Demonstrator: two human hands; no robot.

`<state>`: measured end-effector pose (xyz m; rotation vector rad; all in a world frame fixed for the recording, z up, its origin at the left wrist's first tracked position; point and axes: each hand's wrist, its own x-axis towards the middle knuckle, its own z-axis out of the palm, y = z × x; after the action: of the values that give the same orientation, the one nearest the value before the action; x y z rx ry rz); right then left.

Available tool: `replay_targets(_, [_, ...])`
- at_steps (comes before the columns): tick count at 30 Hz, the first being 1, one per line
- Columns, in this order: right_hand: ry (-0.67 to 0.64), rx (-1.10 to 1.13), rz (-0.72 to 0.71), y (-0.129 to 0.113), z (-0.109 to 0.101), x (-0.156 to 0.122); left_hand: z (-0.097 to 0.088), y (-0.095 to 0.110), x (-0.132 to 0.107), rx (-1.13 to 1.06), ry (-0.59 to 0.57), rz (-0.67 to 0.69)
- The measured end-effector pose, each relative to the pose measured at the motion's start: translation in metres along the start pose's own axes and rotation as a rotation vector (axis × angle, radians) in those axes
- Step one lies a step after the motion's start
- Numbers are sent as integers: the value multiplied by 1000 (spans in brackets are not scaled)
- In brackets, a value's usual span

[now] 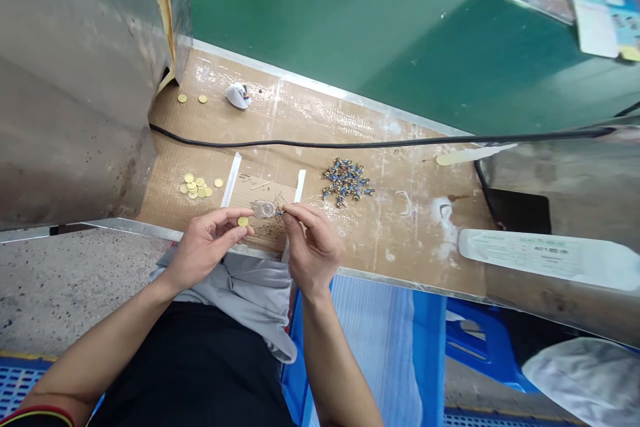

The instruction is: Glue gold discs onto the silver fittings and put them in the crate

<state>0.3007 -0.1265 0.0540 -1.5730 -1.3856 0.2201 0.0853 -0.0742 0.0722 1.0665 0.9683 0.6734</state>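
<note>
My left hand [213, 238] is curled, with a small round yellow disc [243, 221] held at its fingers. My right hand [315, 243] pinches a tiny blue-and-metal part [280, 212] that resembles those in the pile; my fingertips hide most of it. Between both hands, close to the fingertips, is a clear plastic piece with a round middle [264, 209]; I cannot tell whether a hand supports it. To the right lies a pile of small blue-and-brass parts [347, 180]. More yellow discs [194, 187] are heaped at the left.
Cardboard [400, 213] covers the bench, with white tape strips [231, 180] by the work spot. A black cable [310, 145] crosses behind. A white bottle [547, 253] lies at right; crumpled white paper [237, 96] sits farther back. Below the edge is a blue bin [430, 347].
</note>
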Motion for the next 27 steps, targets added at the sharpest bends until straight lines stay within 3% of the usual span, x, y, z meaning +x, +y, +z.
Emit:
replay_targets(21, [41,-69,-68,3,4,5,0,0,-1,8,13,14])
replay_targets(27, [171,-45,-68,-3,-2,-3,4,-3,-5,-6,-2,12])
